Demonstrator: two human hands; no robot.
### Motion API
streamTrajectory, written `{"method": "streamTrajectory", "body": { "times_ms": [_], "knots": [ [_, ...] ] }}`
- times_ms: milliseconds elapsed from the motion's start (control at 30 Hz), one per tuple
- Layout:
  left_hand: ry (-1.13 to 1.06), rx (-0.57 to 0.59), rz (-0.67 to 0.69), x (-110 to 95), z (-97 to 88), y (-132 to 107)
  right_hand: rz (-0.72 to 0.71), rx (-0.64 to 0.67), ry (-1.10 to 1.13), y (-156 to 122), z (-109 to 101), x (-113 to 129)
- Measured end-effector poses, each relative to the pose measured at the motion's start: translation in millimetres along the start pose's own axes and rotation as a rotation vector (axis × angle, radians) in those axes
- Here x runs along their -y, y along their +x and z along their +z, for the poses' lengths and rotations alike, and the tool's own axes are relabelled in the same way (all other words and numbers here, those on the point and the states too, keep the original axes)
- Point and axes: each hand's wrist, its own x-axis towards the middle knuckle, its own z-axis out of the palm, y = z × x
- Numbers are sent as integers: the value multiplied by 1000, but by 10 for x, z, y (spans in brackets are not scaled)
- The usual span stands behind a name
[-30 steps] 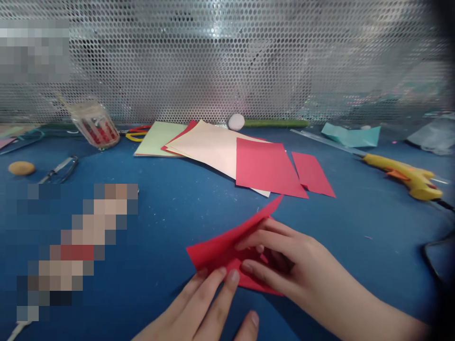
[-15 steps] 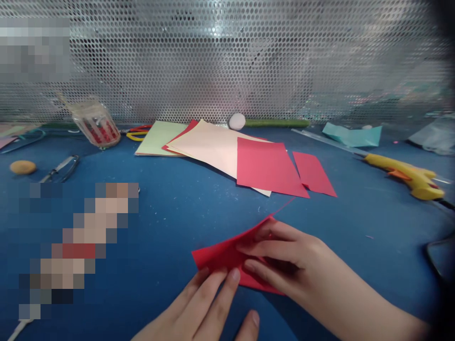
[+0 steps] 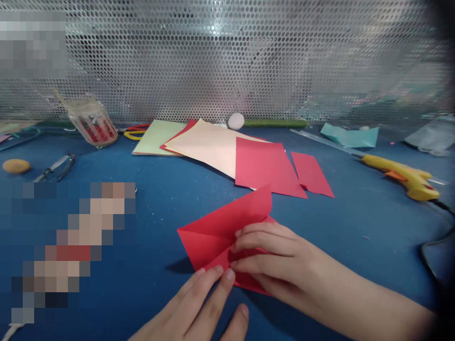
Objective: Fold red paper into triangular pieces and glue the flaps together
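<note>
A folded red paper (image 3: 216,232) lies on the blue table (image 3: 170,199) in front of me, its upper flap raised. My right hand (image 3: 280,260) rests on its right part, fingers stretched along the fold and pressing it down. My left hand (image 3: 202,303) comes in from below, two fingertips touching the paper's near edge, fingers extended.
Behind lie a stack of green, cream and red sheets (image 3: 213,147) and a red offcut (image 3: 312,174). A yellow glue gun (image 3: 401,176) is at right, a jar (image 3: 90,124), scissors (image 3: 137,132) and snips (image 3: 53,169) at left. A perforated metal screen (image 3: 227,61) closes the back.
The red paper's upper flap has swung up and toward the left, showing a wider face. Both hands shifted slightly left and stayed on the paper.
</note>
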Motion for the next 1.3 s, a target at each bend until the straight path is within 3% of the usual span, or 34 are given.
{"method": "streamTrajectory", "body": {
  "times_ms": [267, 433, 733, 967, 1067, 1300],
  "knots": [
    [34, -34, -12, 22, -40, 56, -97, 37, -132, 34, -35, -11],
    [96, -121, -11, 48, -71, 177, -139, 41, -223, 9, -69, -5],
    [69, -18, 12, 18, -37, 73, -189, 145, -231, -12, -122, -5],
    [112, -86, 4, 43, -104, 184, -210, 203, -285, -35, -138, 48],
    [101, -76, -5, 42, -115, 194, -178, 215, -267, -27, -134, 91],
    [116, -62, -6, 51, -122, 204, 52, 204, 70, -1, -165, 134]
  ]
}}
